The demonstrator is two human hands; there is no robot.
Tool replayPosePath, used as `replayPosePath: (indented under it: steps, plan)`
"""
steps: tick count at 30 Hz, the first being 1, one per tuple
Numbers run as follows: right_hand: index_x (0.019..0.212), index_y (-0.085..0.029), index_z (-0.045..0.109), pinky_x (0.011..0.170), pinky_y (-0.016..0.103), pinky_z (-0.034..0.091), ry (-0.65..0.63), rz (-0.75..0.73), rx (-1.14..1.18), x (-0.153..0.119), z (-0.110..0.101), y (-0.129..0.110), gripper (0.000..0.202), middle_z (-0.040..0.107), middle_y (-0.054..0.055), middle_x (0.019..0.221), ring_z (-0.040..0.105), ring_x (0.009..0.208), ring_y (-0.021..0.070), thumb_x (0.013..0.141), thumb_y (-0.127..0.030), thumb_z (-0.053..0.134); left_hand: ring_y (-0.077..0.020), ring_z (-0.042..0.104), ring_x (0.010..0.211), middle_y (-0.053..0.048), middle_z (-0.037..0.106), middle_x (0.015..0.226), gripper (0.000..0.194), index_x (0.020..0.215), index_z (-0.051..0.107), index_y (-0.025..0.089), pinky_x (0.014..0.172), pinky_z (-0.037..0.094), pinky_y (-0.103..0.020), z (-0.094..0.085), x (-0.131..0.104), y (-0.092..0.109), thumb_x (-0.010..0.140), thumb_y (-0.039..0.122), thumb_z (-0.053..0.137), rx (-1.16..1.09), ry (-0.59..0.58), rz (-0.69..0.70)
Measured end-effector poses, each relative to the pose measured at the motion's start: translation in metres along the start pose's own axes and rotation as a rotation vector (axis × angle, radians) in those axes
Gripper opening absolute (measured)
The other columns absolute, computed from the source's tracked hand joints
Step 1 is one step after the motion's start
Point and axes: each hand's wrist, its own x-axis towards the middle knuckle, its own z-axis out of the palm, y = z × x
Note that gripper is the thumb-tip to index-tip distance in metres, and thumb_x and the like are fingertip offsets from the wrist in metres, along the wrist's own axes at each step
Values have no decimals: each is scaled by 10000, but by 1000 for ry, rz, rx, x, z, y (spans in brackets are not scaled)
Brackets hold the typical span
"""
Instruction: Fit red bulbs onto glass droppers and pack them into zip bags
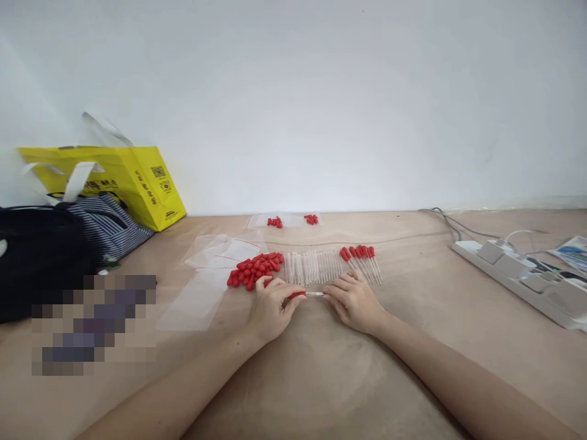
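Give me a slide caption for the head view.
Left hand holds a red bulb, right hand a clear tube, near a pile of red bulbs.

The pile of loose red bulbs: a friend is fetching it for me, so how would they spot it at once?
On the brown table, look right from the yellow bag, past the translucent sheets. The pile of red bulbs sits just left of the row of clear tubes. It's the biggest red heap, with no stems showing, unlike the red-topped tubes further right.
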Motion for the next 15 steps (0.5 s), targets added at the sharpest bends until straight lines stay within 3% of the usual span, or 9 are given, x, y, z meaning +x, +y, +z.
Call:
replayPosePath:
  steps: [4,8,11,15]
  plan:
    - [772,-184,623,658,298,226,61,161,-111,0,0,12,193,580,45,715,444,718,156,815,-226,440,-189,511,890,-5,638,942,208,1003,562,264,797,253,-373,-3,1,-4,832,259,445,98,110,-31]
    - [788,-184,640,686,297,258,94,604,-211,-2,0,41,247,601,64,790,482,774,180,819,-254,405,-234,482,938,-45,602,984,229,986,554,223,804,261,-401,-8,5,-15,765,268,514,248,208,-125]
    - [813,-197,650,693,304,272,15,829,-262,-3,0,57,274,613,75,833,506,816,202,814,-269,386,-251,468,948,-43,587,977,176,906,569,230,807,256,-425,-10,7,-24,734,255,540,345,177,-177]
    - [834,-210,651,723,324,278,-95,924,-276,-3,0,61,296,627,76,821,527,847,218,810,-263,361,-262,452,937,-58,562,966,206,898,557,232,794,265,-432,-10,6,-26,708,312,568,447,175,-200]
